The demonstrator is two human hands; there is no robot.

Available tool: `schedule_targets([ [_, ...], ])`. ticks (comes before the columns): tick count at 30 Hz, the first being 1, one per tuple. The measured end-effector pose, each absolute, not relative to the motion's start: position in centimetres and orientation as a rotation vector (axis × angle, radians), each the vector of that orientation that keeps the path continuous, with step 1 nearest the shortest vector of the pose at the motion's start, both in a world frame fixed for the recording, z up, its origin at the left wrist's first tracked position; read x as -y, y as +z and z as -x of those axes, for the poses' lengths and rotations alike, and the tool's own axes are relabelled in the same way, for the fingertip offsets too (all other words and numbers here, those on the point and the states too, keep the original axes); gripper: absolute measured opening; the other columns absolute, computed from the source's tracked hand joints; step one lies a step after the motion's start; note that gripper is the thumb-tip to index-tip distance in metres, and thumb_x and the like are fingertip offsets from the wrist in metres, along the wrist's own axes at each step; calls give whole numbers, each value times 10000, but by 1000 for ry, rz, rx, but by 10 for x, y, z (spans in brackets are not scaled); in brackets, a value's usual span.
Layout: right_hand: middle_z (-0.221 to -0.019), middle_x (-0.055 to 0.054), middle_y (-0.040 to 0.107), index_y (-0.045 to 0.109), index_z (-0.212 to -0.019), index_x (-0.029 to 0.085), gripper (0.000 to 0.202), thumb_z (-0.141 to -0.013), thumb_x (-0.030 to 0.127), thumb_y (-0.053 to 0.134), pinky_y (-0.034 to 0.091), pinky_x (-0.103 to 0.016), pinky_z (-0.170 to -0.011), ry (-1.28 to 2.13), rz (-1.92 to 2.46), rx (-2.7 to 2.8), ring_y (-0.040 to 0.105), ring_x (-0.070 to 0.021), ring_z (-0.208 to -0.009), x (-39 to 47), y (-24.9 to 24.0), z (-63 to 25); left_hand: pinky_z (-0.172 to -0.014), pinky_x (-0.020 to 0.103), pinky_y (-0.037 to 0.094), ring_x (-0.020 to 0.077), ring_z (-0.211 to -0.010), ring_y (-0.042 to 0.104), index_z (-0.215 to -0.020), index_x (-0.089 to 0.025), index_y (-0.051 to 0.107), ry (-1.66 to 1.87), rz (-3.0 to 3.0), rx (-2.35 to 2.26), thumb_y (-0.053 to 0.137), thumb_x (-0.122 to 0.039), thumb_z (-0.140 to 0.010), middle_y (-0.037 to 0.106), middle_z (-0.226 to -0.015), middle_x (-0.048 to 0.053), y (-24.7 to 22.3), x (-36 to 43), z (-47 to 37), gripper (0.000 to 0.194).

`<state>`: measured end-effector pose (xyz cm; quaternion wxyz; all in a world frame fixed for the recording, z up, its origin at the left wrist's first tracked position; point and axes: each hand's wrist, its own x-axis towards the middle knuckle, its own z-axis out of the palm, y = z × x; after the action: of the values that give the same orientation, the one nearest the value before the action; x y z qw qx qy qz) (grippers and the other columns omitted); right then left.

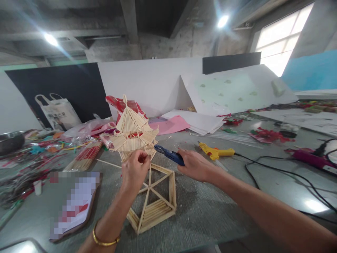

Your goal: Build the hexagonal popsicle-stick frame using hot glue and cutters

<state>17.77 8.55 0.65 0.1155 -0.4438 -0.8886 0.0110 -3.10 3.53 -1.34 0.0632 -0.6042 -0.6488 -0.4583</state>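
My right hand (193, 164) is closed round blue-handled pliers (171, 155), whose jaws point left toward my left hand (135, 169). The fingers of that left hand are pinched together. A thin wooden stick (109, 162) runs out to the left from them. Below my hands a hexagonal frame of sticks (172, 191) lies on the table, with spokes meeting at its middle and one section filled by parallel sticks. Just behind my hands stands a tiered pagoda model of sticks (131, 123), its lower part hidden by my left hand.
A yellow glue gun (216, 151) lies right of my right hand, its black cord (254, 162) trailing rightward. Bundled sticks (85, 156) and a phone-like slab (75, 207), blurred out, lie at left. Pink paper (170, 124) and white sheets (196, 121) lie behind.
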Motion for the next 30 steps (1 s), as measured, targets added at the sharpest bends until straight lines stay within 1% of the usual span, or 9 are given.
schedule_targets([
  [10, -812, -78, 634, 536, -863, 153, 174, -755, 260, 453, 283, -257, -580, 94, 1240, 2618, 578, -180, -705, -79, 3, -174, -676, 249, 409, 141, -692, 593, -721, -203, 565, -1327, 1849, 1924, 537, -314, -792, 633, -708, -11, -17, -35, 30, 135],
  [15, -833, -75, 637, 534, -859, 155, 163, -749, 251, 463, 299, -256, -603, 127, 1235, 2600, 586, -182, -736, -80, 1, -174, -680, 258, 411, 147, -701, 593, -723, -202, 563, -1325, 1850, 1910, 539, -324, -795, 630, -716, -8, -19, -36, 30, 143],
  [17, -837, -75, 635, 532, -863, 156, 166, -743, 247, 462, 298, -257, -603, 133, 1247, 2585, 583, -183, -739, -81, 1, -174, -681, 260, 414, 146, -690, 594, -724, -202, 568, -1359, 1860, 1927, 544, -335, -791, 631, -709, -11, -18, -35, 30, 150],
  [22, -856, -81, 627, 530, -887, 152, 188, -738, 245, 465, 298, -258, -611, 125, 1268, 2554, 575, -183, -753, -81, 1, -174, -628, 247, 423, 130, -614, 590, -749, -203, 594, -1521, 1904, 2045, 575, -366, -762, 646, -684, -25, -14, -35, 28, 164],
  [30, -828, -66, 623, 521, -858, 162, 161, -729, 240, 463, 283, -259, -585, 107, 1250, 2531, 570, -171, -708, -82, -2, -175, -635, 246, 433, 129, -615, 589, -760, -201, 604, -1487, 1935, 1964, 578, -336, -760, 646, -692, -19, -18, -35, 25, 138],
])
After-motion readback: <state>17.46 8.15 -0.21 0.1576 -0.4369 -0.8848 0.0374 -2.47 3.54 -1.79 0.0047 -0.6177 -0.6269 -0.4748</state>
